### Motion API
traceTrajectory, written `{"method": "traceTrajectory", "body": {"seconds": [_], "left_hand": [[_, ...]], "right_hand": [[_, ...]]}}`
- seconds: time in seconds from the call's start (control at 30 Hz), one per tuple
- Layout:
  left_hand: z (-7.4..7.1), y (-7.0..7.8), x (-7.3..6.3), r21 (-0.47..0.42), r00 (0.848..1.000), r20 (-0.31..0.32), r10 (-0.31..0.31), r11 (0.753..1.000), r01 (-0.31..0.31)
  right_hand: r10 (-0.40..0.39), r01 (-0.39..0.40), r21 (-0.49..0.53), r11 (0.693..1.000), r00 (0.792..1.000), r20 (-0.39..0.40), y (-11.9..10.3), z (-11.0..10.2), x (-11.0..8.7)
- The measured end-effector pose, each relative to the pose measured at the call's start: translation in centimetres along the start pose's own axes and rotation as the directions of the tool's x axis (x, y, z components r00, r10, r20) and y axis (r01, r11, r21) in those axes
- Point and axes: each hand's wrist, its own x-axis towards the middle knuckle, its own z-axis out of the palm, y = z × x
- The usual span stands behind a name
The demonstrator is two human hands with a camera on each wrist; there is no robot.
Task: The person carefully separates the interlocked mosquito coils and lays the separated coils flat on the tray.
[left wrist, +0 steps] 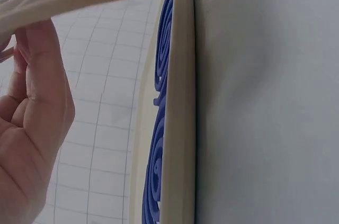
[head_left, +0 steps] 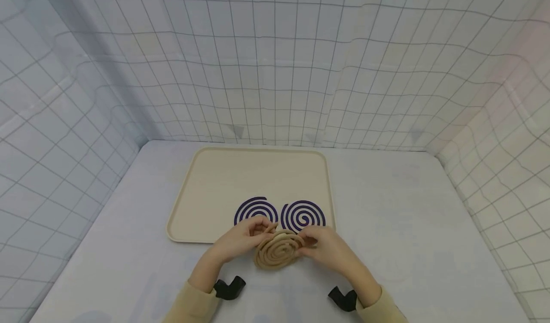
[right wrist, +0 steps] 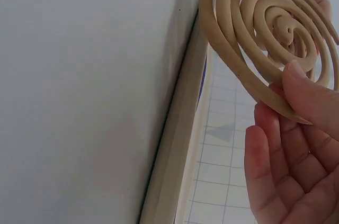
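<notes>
Both hands hold a tan mosquito coil (head_left: 281,251), just in front of the tray's near edge. It seems to be two spirals nested together, with narrow gaps between the rings in the right wrist view. My left hand (head_left: 240,239) grips its left rim; in the left wrist view those fingers (left wrist: 45,65) are bent beneath the coil, seen edge-on. On the opposite rim, my right hand (head_left: 328,249) pinches the coil with the thumb on top and fingers below. Two purple-blue coils (head_left: 303,219) lie side by side on the cream tray (head_left: 253,170), the left one partly covered by my left hand.
The tray's raised rim (head_left: 185,241) stands close behind the hands. White table surface (head_left: 395,218) extends to the right. Grid-patterned white sheets (head_left: 279,75) enclose the back and sides. Black fittings (head_left: 232,287) sit at both wrists.
</notes>
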Motion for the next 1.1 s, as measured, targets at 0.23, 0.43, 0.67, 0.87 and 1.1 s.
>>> {"method": "traceTrajectory", "body": {"seconds": [0.23,0.43,0.67,0.87,1.1], "left_hand": [[-0.3,-0.1,-0.7,0.000,0.999,0.047,0.020,1.000,-0.020],[0.2,0.2,-0.8,0.072,0.989,0.137,-0.053,0.996,0.043],[1.4,1.3,-0.8,0.302,0.998,0.033,0.061,0.951,-0.068],[1.7,0.9,-0.9,0.314,0.992,-0.044,0.122,0.944,-0.102],[2.3,0.5,-1.1,0.357,0.983,-0.129,0.131,0.931,-0.077]], "right_hand": [[-0.094,0.096,0.022,0.995,0.993,-0.078,0.5,0.0,-0.1],[-0.291,0.289,-0.042,0.957,0.953,-0.079,0.3,0.2,0.0],[-0.432,0.407,-0.192,0.893,0.896,-0.106,-0.6,0.2,0.0],[-0.456,0.415,-0.253,0.874,0.880,-0.132,-0.5,0.1,-0.1],[-0.359,0.326,-0.211,0.922,0.922,-0.146,-0.4,-0.1,-0.8]]}}
